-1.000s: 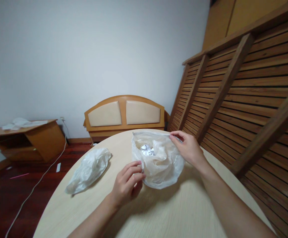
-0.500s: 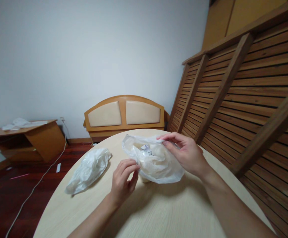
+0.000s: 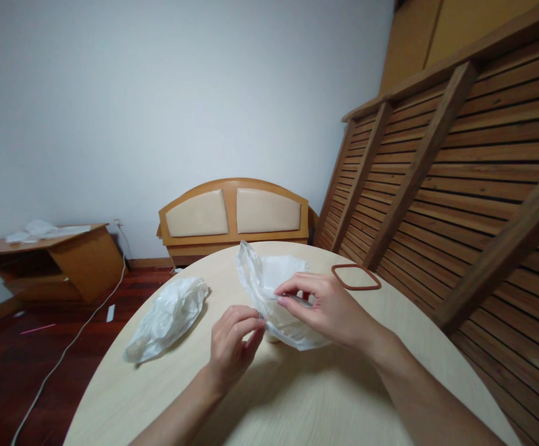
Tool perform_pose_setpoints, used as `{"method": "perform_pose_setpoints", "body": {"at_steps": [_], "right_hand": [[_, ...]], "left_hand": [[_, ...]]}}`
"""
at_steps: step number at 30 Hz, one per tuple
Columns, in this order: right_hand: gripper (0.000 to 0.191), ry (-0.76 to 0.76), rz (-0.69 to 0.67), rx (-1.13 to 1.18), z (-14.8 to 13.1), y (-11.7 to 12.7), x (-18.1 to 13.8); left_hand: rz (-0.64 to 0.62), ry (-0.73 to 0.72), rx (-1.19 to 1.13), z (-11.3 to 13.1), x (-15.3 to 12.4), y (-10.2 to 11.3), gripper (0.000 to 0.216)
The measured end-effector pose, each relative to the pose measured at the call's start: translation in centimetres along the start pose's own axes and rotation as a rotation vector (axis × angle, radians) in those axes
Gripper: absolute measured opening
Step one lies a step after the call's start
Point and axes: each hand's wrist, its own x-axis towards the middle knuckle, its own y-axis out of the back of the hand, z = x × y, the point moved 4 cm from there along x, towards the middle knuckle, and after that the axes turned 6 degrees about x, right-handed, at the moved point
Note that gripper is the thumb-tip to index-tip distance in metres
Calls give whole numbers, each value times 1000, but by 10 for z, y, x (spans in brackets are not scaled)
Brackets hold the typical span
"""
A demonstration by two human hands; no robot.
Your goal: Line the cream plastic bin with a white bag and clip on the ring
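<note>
A translucent white plastic bag is held up between my two hands over the round table. My left hand pinches the bag's near left edge between thumb and fingers. With thumb and index finger, my right hand grips its upper edge, folded toward the left. Under the bag, a small pale object shows only at its rim; the rest is hidden. To the left lies a second crumpled white plastic bag, apart from both hands. Beyond my right hand rests a reddish-brown rounded ring, flat on the table.
The pale round table has a wooden headboard behind it. A slatted wooden frame leans along the right. At left stand a low cabinet and a white cable on the dark floor.
My right hand has moved left and slightly down, folding the bag's edge over toward my left hand. The brown ring, hidden before, now shows. My left hand has barely moved.
</note>
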Motion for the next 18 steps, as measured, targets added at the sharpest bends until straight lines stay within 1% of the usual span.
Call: {"method": "perform_pose_setpoints", "body": {"at_steps": [6, 10, 15, 18], "right_hand": [[20, -76, -90, 57, 1, -12, -3], [27, -42, -131, 29, -3, -13, -6], [40, -4, -180, -53, -2, -17, -7], [42, 23, -188, -101, 0, -20, -7]], "left_hand": [[-15, 7, -49, 0, -2, -1, 19], [-19, 40, -77, -2, -4, -3, 25], [-9, 76, -79, -5, -6, -3, 28], [-2, 86, -58, -6, -8, -4, 28]]}}
